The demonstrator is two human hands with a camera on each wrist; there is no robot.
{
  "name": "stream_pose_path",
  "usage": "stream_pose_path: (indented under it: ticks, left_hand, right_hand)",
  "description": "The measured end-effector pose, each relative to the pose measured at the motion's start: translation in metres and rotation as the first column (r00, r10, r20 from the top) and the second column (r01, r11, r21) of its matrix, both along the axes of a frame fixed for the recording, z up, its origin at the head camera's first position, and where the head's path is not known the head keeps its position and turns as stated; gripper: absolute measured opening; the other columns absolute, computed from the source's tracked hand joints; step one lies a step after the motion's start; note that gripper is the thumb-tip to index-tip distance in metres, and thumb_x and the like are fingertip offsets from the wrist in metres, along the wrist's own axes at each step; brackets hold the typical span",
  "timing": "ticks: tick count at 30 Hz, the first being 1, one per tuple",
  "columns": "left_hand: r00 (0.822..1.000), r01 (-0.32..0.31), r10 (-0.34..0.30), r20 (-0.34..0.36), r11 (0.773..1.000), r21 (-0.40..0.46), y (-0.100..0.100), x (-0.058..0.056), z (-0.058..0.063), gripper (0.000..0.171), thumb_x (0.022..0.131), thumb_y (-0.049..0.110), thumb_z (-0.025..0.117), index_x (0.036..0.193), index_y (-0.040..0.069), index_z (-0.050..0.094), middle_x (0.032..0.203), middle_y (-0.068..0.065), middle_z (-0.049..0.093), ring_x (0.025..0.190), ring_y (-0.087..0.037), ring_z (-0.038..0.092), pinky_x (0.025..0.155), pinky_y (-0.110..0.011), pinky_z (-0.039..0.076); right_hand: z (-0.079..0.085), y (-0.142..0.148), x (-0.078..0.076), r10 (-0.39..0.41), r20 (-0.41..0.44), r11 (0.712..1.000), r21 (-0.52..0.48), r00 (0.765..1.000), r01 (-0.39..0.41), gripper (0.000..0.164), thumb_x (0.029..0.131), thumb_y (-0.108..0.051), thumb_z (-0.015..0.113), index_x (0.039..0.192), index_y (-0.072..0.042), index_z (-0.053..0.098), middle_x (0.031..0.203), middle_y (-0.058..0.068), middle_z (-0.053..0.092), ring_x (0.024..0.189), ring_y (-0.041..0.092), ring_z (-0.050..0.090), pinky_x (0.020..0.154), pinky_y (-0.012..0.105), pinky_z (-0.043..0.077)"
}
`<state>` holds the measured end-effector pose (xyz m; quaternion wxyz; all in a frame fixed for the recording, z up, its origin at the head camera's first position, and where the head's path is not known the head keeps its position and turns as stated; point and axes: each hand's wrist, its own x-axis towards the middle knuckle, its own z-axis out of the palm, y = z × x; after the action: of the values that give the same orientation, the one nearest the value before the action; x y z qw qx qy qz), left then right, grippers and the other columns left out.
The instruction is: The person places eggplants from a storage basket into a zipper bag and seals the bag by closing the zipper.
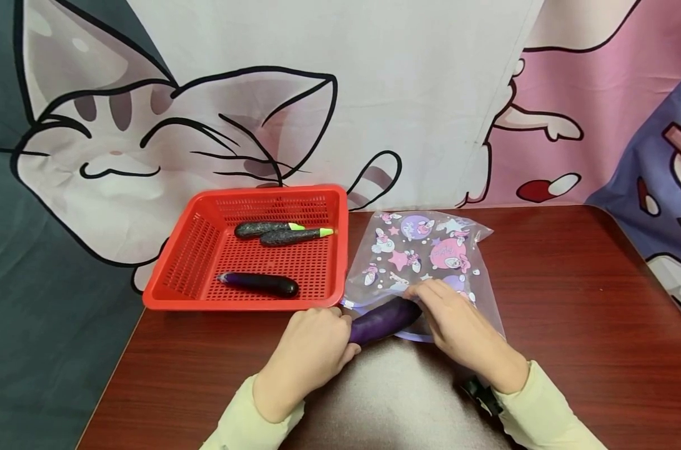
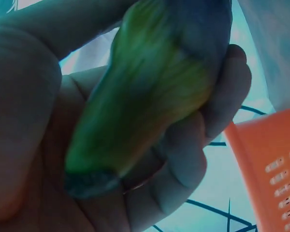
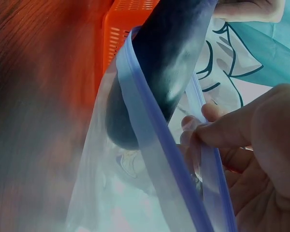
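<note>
A long purple eggplant (image 1: pixel 385 320) slants over the mouth of a clear zip bag (image 1: pixel 408 250) printed with pink and purple cartoon figures. My left hand (image 1: pixel 312 344) grips its green stem end (image 2: pixel 145 87), fingers curled round it. In the right wrist view the rounded tip of the eggplant (image 3: pixel 159 63) sits inside the bag's opening, behind the near purple zip edge (image 3: pixel 154 111). My right hand (image 1: pixel 458 325) pinches the far edge of that opening between thumb and fingers, and the mouth stands apart.
Left of the bag stands a red perforated basket (image 1: pixel 169 275). In it lie another eggplant (image 1: pixel 262 284) and two dark zucchini (image 1: pixel 287 236) with light green ends. A cartoon-printed cloth (image 1: pixel 430 112) hangs behind the brown table (image 1: pixel 571 300).
</note>
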<state>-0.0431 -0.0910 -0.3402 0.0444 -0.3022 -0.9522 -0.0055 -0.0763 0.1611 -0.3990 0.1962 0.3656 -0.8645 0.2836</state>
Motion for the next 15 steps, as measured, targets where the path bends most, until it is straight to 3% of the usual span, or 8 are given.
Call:
stream_pose_path:
  ticks: [6, 15]
  left_hand:
    - [1.000, 0.008, -0.007, -0.017, 1.000, 0.027, 0.005, 0.000, -0.006, 0.029, 0.079, 0.039, 0.083, 0.078, 0.014, 0.069, 0.073, -0.001, 0.067, 0.063, -0.023, 0.065, 0.048, -0.036, 0.045]
    - [0.995, -0.009, 0.014, -0.101, 0.998, 0.056, 0.013, 0.000, -0.016, 0.031, 0.076, 0.039, 0.084, 0.069, 0.015, 0.066, 0.066, 0.001, 0.063, 0.055, -0.023, 0.062, 0.043, -0.035, 0.040]
  right_hand:
    - [-0.001, -0.001, 0.001, -0.009, 0.002, 1.000, 0.002, 1.000, 0.009, 0.030, 0.085, 0.011, 0.063, 0.110, -0.006, 0.063, 0.103, 0.000, 0.065, 0.094, 0.017, 0.063, 0.079, 0.037, 0.053]
    - [-0.002, -0.001, 0.000, -0.002, -0.006, 1.000, -0.005, 1.000, 0.002, 0.031, 0.084, 0.012, 0.063, 0.110, -0.006, 0.063, 0.103, 0.000, 0.065, 0.094, 0.016, 0.062, 0.079, 0.037, 0.052]
